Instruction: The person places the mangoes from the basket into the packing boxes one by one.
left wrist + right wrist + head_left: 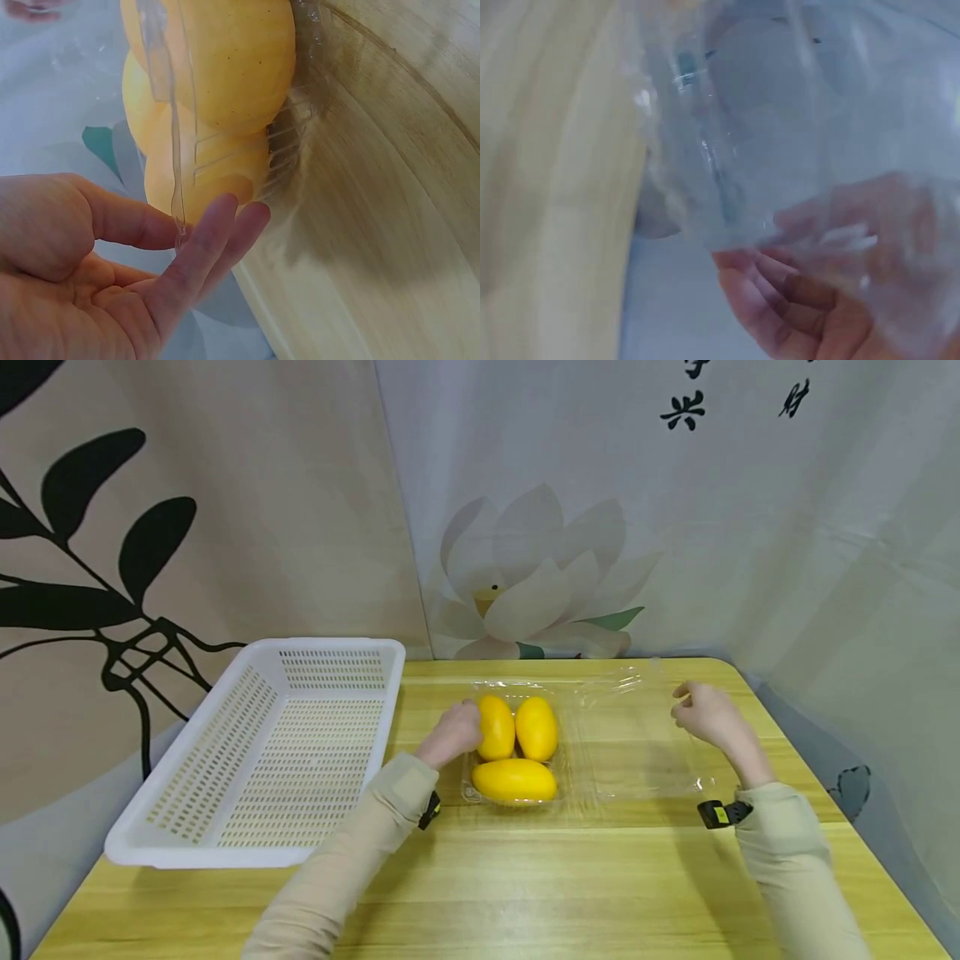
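Three yellow mangoes (514, 779) lie in the base of a clear plastic clamshell box (467, 789), two upright at the back and one crosswise in front. My left hand (455, 732) is at the box's left side. In the left wrist view, its thumb and fingers pinch the thin clear rim (177, 165), beside the fruit. The transparent lid (637, 743) is folded out to the right of the base. At the lid's far right is my right hand (708, 714); the right wrist view shows its thumb and fingers (742, 296) pinching the lid's edge, partly behind the plastic.
A large white perforated basket (300, 852) stands on the left of the wooden table (570, 893), with nothing in it. Behind the table hangs a printed curtain (540, 460) with a lotus and dark leaves. The table's right edge runs past my right forearm.
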Demonstrator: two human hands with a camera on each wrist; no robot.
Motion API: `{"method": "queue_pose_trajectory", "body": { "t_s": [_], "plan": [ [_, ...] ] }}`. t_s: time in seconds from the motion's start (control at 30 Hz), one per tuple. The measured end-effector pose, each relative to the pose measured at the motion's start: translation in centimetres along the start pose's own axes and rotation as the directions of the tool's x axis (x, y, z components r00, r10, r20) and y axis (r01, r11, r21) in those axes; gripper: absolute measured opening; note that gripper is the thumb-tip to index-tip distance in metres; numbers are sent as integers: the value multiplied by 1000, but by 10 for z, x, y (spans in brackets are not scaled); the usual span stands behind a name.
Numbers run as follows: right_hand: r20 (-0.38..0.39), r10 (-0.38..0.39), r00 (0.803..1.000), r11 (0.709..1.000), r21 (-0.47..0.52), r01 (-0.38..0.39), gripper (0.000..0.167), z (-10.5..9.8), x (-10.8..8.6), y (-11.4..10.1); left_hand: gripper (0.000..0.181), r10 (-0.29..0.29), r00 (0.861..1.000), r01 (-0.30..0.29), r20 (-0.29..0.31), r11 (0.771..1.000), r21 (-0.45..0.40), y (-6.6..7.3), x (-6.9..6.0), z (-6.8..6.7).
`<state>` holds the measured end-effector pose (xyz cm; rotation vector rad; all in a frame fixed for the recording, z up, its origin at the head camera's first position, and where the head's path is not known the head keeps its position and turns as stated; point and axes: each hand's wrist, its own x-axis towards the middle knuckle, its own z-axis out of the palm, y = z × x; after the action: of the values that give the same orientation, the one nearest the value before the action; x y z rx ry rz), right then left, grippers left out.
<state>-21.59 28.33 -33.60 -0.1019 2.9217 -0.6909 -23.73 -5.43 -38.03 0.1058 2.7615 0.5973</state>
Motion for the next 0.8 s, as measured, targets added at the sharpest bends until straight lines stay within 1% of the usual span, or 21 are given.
{"method": "queue_pose_trajectory", "body": {
  "t_s": [0.13, 0.2, 0.27, 0.33, 0.37, 0.47, 0.57, 0.63, 0.73, 0.8],
  "plan": [
    [-37, -13, 999, 1000, 8, 14, 46, -6, -6, -16, 56, 29, 1000, -29, 1, 999, -27, -4, -2, -2],
    [-55, -30, 998, 999, 12, 31, 47, -9, -9, -23, 45, 42, 999, -42, 5, 998, -37, -5, -3, -3],
    [-67, -43, 997, 999, 22, 44, 49, -12, -13, -31, 29, 54, 999, -53, 10, 998, -32, -6, -4, -5],
    [-78, -58, 995, 998, 35, 61, 51, -14, -17, -38, 15, 55, 998, -54, 25, 998, -29, -7, -5, -6],
    [-83, -68, 994, 997, 42, 71, 53, -15, -19, -42, 11, 51, 998, -50, 34, 998, -30, -7, -5, -6],
    [-88, -93, 992, 990, 94, 101, 60, -17, -23, -54, 14, 44, 997, -43, 57, 999, -28, -6, -7, -7],
    [-107, -126, 986, 973, 179, 144, 60, -15, -26, -64, 15, 39, 997, -36, 71, 998, -42, -6, -8, -7],
    [-127, -158, 979, 952, 243, 185, 56, -11, -25, -70, 14, 36, 996, -32, 83, 998, -54, -6, -9, -9],
    [-164, -215, 963, 920, 298, 256, 48, 0, -22, -75, 12, 60, 993, -56, 102, 998, -41, -8, -10, -12],
    [-179, -244, 953, 897, 331, 292, 44, 11, -18, -77, 12, 86, 989, -86, 119, 996, -6, -9, -11, -15]
  ]
}}
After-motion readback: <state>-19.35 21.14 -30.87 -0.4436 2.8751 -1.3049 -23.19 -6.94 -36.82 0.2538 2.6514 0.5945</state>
